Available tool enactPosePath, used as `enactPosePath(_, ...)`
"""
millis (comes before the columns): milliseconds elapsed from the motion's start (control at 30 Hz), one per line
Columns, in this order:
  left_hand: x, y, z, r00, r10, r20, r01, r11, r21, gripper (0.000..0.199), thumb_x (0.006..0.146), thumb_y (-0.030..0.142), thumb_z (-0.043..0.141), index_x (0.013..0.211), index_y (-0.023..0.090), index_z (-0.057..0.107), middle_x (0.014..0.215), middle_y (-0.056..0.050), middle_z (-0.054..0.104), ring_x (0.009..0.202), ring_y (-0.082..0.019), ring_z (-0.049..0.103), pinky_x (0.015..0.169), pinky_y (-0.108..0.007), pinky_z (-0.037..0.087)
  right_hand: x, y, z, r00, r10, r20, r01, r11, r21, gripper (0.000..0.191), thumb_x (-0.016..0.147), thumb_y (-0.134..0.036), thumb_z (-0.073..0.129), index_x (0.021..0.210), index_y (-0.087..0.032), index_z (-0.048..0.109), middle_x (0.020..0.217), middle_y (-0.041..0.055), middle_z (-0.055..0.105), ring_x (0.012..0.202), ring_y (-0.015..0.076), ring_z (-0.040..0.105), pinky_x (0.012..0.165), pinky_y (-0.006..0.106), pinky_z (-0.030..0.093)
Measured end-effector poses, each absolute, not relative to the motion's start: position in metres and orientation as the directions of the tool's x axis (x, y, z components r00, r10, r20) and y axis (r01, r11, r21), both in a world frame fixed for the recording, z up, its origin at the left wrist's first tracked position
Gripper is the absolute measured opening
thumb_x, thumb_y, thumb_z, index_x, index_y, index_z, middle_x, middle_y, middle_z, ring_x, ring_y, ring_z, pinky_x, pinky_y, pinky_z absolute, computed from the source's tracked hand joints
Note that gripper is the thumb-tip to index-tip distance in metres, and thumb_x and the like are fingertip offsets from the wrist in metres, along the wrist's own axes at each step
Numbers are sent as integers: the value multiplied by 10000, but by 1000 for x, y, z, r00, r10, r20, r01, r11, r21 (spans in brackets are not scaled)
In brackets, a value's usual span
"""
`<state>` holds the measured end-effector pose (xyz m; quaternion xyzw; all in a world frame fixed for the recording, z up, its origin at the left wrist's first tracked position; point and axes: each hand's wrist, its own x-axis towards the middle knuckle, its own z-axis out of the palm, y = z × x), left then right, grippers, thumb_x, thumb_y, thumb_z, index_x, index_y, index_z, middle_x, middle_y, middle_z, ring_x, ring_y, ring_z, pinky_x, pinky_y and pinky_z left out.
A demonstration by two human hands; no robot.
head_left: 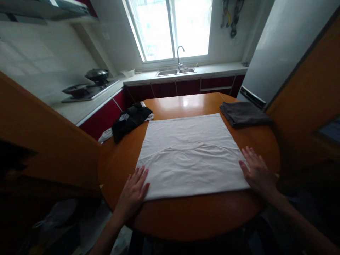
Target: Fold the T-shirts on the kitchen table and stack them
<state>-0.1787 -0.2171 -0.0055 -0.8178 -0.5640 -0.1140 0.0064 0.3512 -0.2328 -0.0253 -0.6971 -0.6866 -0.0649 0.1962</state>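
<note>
A white T-shirt (191, 170) lies on the wooden table (196, 219), its near part folded over so the neckline runs across the middle. My left hand (134, 191) rests flat at the shirt's near left edge, fingers stretched out and touching the cloth. At the right edge, my right hand (256, 171) lies with its fingers extended on the fabric. Neither hand grips anything. Small wrinkles show across the folded part.
Dark and light clothes (132, 118) are heaped at the table's left edge. A folded dark grey cloth (244, 114) lies at the back right. Beyond stand a counter with a sink (172, 72), a stove with pans (97, 76) and a fridge (287, 46).
</note>
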Motion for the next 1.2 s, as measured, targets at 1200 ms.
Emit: enactPosePath(1200, -235, -241, 27, 646, 718, 258, 709, -690, 146, 434, 874, 116, 464, 1203, 272, 700, 1145, -57, 715, 1056, -188, 703, 936, -265, 568, 389, -290, 9, -471, 801, 370, 856, 516, -25, 253, 895, -131, 532, 1036, -242, 710, 1056, 68, 706, 1010, 231, 639, 889, 378, 479)
